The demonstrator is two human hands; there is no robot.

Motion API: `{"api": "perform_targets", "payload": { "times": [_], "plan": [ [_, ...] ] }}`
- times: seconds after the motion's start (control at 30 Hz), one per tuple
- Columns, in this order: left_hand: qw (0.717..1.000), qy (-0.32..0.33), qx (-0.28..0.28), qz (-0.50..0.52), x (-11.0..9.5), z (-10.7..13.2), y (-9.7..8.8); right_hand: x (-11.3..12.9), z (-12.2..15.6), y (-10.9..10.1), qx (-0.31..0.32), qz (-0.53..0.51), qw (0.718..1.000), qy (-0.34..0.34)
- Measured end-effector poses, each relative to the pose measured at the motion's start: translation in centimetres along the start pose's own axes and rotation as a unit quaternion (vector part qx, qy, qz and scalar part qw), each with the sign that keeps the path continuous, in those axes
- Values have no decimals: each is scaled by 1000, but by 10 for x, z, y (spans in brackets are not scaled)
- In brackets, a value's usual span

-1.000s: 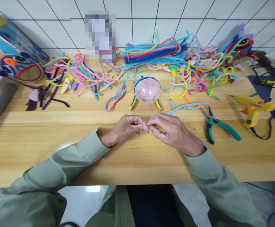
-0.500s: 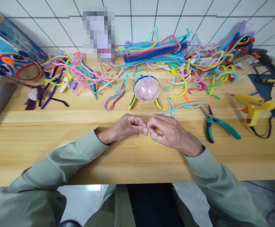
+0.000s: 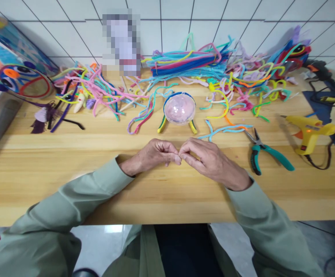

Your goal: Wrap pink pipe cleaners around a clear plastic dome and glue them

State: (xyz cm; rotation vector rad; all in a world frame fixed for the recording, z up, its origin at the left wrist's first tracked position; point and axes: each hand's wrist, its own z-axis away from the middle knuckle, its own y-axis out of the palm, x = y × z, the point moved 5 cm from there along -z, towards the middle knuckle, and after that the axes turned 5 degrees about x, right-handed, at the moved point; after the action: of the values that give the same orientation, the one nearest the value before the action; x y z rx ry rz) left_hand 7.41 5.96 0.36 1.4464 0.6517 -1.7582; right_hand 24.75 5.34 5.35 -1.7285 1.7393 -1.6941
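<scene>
My left hand (image 3: 160,153) and my right hand (image 3: 203,157) meet fingertip to fingertip above the wooden table (image 3: 104,207). Thumb and forefinger of each are pinched together; whatever lies between them is too small or hidden to make out. Just beyond the hands stands a clear, pinkish dome (image 3: 179,109) with a blue rim and two yellow-and-green legs. Light-blue pipe cleaners (image 3: 225,130) lie past my right hand, one of them running to the tips of the teal-handled pliers (image 3: 267,152).
A yellow glue gun (image 3: 311,130) with a lit light and black cord lies at the right. Heaped pipe cleaners (image 3: 104,90) and a bundle of them (image 3: 187,63) line the tiled wall. Decorated face figures (image 3: 23,80) stand at the far left and the back right.
My right hand's fingers have straightened somewhat and shifted slightly, its tips still meeting the left's. The left hand stays almost still.
</scene>
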Motion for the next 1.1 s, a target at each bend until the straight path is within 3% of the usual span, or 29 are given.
{"api": "perform_targets", "payload": {
  "times": [0.13, 0.37, 0.63, 0.83, 1.1],
  "plan": [
    [1000, -3, 7, 0, 0, 0, 1, -2, 0, 7, 10, -9, 1000, 8],
    [1000, -3, -5, -3, -1, 2, 0, -6, 2, 11, -28, -29, 999, 22],
    [1000, -3, -11, 1, 0, 2, -1, -1, 0, 0, 0, -17, 1000, 18],
    [1000, -2, 9, -3, -2, 1, 1, 0, -1, 4, 20, -24, 999, 11],
    [999, 18, 10, -37, -3, 3, 4, -8, 1, 11, -56, 11, 998, 12]
  ]
}}
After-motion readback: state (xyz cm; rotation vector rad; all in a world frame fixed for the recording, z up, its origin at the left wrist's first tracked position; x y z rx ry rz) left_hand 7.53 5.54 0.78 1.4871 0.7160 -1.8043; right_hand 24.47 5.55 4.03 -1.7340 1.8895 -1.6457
